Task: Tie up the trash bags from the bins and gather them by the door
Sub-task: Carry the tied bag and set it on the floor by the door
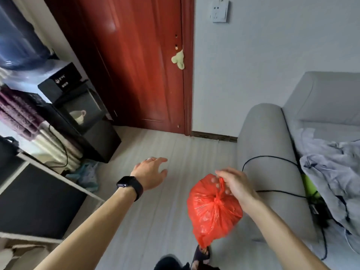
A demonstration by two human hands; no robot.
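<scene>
Pinching a red trash bag [213,209] with the right hand [233,185], fingers curled round the twisted handles just above the knot. Already tied up, fairly full and crinkly. Hanging in the air over the pale floor [175,149], right beside the arm of a grey sofa [261,133], with its bottom corner just above a sandalled foot [201,255]. Not resting on anything, as far as can be seen.

Left hand [151,173] out in front with nothing in it, fingers spread wide and relaxed, palm down. Black watch [130,187] on that wrist, ring on one finger.

Straight ahead, a dark red wooden door [136,61], shut, with a pale green rag [178,60] stuck at its edge. Well apart from the bag, with a stretch of bare floor between the two.

Off to the left, a black water dispenser [93,137] with a cup [78,115] in its nook, plus a crumpled blue-green plastic bag [87,174] on the floor near its base. Over on the sofa, a heap of pale clothes [331,168] and a black cable [280,192] draped across the arm. White wall socket [220,11] up high, right of the door.
</scene>
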